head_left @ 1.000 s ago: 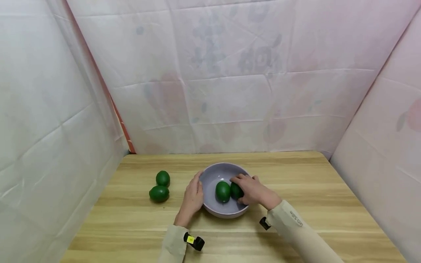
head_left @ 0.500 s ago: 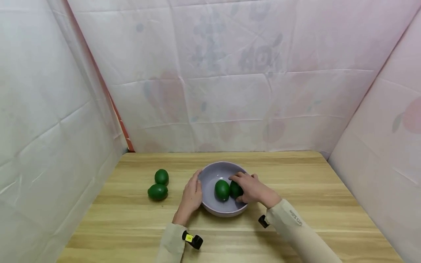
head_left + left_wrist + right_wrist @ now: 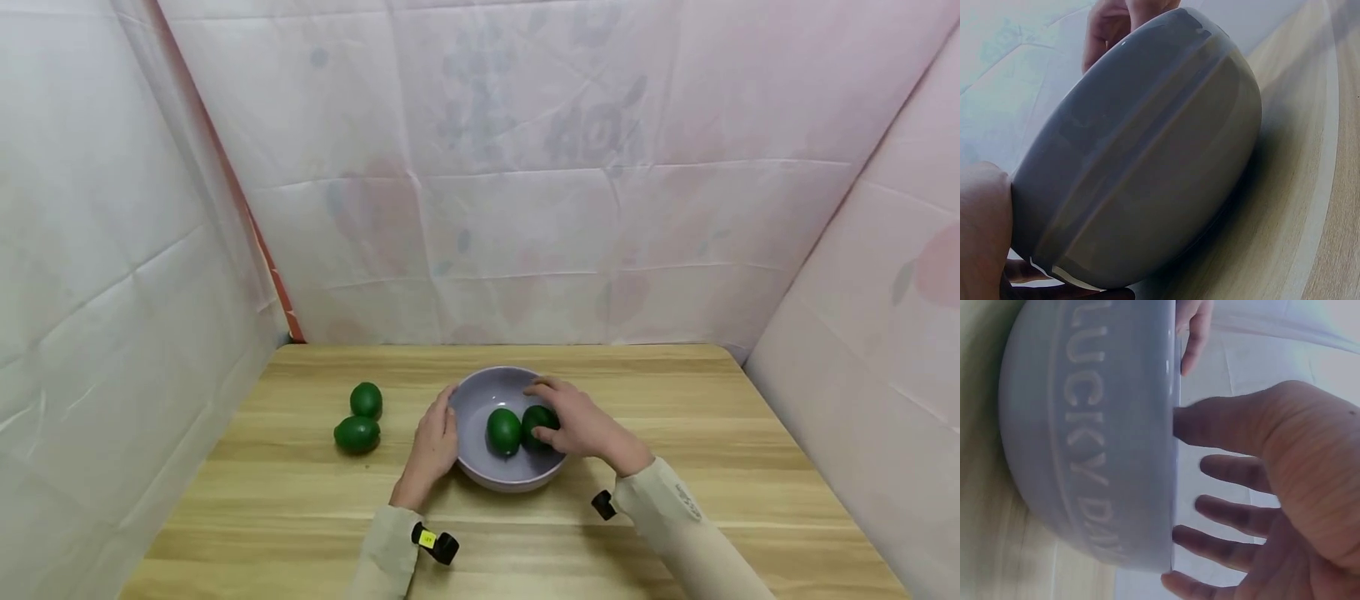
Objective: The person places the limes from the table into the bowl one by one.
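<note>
- Table (image 3: 660, 525) is bearing a bowl (image 3: 504, 484) and 2 green fruits (image 3: 357, 435).
- Left hand (image 3: 433, 443), fingers extended, is bracing the bowl; light pressure suits.
- Right hand (image 3: 581, 422), spread, is gripping nothing over 2 inner fruits (image 3: 503, 431); keep clearance.

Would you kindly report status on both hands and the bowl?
Left hand against bowl. Right hand over it, holding nothing. Two green fruits inside. No obstruction seen.

Upright lilac-grey bowl (image 3: 471, 421), raised LUCKY DAY lettering (image 3: 1089, 428), two green fruits (image 3: 504, 432) side by side inside
</note>
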A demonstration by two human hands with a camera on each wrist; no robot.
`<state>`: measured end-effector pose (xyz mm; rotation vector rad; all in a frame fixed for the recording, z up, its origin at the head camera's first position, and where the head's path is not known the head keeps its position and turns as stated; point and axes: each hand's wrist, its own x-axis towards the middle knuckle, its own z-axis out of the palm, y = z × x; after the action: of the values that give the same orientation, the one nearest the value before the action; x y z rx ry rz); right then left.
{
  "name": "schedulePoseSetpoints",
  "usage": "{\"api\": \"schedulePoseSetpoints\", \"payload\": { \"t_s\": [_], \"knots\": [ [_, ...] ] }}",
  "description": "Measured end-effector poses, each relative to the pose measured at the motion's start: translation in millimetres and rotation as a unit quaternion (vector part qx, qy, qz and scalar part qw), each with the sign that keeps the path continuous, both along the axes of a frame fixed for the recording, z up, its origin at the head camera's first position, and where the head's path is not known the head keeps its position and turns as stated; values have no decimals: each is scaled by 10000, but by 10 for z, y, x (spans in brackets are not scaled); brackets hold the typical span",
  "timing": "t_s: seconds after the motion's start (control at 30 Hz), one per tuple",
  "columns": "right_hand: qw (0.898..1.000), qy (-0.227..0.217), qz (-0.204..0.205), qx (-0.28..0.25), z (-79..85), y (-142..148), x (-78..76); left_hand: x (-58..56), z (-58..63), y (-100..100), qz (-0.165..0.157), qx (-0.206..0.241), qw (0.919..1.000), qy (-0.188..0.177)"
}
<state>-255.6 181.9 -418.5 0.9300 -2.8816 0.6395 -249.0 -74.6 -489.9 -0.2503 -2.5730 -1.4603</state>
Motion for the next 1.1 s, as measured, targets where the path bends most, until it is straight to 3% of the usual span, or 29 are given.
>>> {"api": "schedulePoseSetpoints", "payload": {
  "t_s": [0.2, 0.4, 0.63, 0.9, 1.1],
  "knots": [
    [9955, 317, -351, -819, -93, 45, -15, -11, -5, -5, 21, -20, 10000, -39],
    [9852, 150, -891, -1458, -271, 92, -31, 6, -8, -12, 19, -83, 9999, -61],
    [9786, 166, -908, -1841, -368, 106, -44, 2, 16, 6, -46, -31, 10000, -61],
    [9745, -520, -960, -1959, -463, 73, -45, 5, -20, 0, 4, -28, 9999, -136],
    [9640, -1126, -992, -2193, -529, 75, -32, 14, -14, 0, -25, -22, 9999, -153]
  ]
}}
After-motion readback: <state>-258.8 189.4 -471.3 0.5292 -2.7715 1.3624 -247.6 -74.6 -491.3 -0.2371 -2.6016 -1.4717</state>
